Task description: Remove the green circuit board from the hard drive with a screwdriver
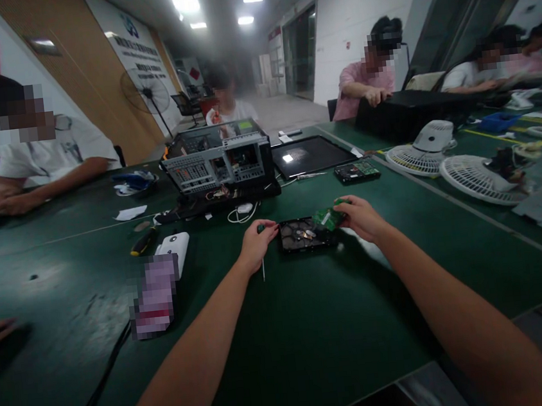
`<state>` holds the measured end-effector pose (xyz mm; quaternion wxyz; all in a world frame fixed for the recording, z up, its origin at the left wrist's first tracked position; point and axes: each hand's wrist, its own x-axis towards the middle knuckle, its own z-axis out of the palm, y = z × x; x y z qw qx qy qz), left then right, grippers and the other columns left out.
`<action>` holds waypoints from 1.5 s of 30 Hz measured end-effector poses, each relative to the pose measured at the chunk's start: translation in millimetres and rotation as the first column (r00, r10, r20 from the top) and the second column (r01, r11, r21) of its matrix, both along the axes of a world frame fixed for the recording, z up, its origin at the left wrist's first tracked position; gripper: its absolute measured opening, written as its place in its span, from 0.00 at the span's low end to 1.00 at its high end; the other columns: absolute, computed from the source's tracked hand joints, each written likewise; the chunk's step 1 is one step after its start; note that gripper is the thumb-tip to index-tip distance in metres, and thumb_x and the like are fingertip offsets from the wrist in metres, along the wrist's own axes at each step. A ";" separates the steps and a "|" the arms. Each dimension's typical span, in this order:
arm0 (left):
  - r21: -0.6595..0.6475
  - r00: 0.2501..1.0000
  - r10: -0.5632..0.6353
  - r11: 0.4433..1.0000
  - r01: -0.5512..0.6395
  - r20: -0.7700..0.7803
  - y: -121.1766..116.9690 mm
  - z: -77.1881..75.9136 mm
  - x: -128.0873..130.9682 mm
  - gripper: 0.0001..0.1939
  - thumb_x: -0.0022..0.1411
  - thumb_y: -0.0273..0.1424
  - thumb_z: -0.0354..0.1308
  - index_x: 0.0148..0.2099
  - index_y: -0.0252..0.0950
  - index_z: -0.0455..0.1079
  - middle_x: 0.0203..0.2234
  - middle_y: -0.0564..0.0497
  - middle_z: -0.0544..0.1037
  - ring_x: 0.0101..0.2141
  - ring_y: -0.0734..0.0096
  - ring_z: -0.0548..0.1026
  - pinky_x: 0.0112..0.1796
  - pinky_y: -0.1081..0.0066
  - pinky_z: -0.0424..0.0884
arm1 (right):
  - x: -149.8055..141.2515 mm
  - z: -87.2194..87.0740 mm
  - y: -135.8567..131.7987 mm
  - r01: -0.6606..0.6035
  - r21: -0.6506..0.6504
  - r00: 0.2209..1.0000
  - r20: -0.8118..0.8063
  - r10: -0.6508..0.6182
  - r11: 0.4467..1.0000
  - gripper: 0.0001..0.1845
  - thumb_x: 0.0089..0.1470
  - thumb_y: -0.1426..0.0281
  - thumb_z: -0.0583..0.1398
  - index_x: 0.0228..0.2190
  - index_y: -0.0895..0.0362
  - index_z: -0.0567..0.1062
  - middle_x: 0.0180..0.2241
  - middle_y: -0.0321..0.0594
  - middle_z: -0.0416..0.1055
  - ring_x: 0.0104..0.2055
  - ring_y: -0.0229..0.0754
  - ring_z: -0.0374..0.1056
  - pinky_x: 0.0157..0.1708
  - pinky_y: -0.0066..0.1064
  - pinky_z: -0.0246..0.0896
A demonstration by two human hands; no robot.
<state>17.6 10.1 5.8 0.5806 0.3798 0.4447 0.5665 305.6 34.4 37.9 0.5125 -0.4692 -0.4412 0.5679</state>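
A black hard drive [298,236] lies on the green table with its underside up. Above its right end, a green circuit board [327,218] is tilted up, pinched between the thumb and fingers of my right hand [362,216]. At the drive's left edge is my left hand [256,244], its fingers closed round a small screwdriver [264,271] whose thin shaft points down toward the table. The fingertips of this hand seem to touch the drive's corner. Most of the screwdriver's handle is hidden by the hand.
An opened computer case [218,163] stands behind the drive, with a black panel [314,154] beside it. Another hard drive [357,171] and white fan parts [420,152] lie right. On the left are a yellow-black screwdriver [144,242] and a phone-like device [159,292]. People sit around.
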 end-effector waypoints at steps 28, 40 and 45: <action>0.000 0.998 -0.010 1.000 0.010 -0.056 6.2 -12.2 -4.0 0.07 0.63 0.18 0.61 0.42 0.34 0.74 0.45 0.42 0.80 0.48 0.65 0.80 0.58 0.61 0.72 | -11.7 -10.7 -10.0 -0.294 0.100 0.953 0.099 0.285 0.950 0.38 0.43 0.75 0.72 0.55 0.54 0.68 0.42 0.41 0.77 0.43 0.43 0.74 0.50 0.41 0.72; 0.006 0.998 -0.010 1.000 0.010 -0.061 4.8 -10.3 -3.1 0.07 0.62 0.19 0.62 0.41 0.33 0.73 0.44 0.42 0.80 0.49 0.64 0.79 0.59 0.59 0.70 | -10.6 -7.7 -12.5 -0.277 0.139 0.934 0.273 0.232 0.951 0.38 0.41 0.72 0.73 0.53 0.52 0.67 0.41 0.39 0.72 0.43 0.43 0.71 0.42 0.37 0.73; 0.006 0.997 -0.011 1.000 0.011 -0.074 4.4 -9.7 -1.9 0.06 0.62 0.19 0.62 0.41 0.33 0.73 0.43 0.43 0.80 0.48 0.65 0.80 0.59 0.60 0.70 | -4.6 -13.7 -5.9 -0.307 0.236 0.880 0.439 0.181 0.922 0.35 0.42 0.68 0.73 0.52 0.53 0.70 0.44 0.40 0.72 0.42 0.41 0.69 0.43 0.36 0.70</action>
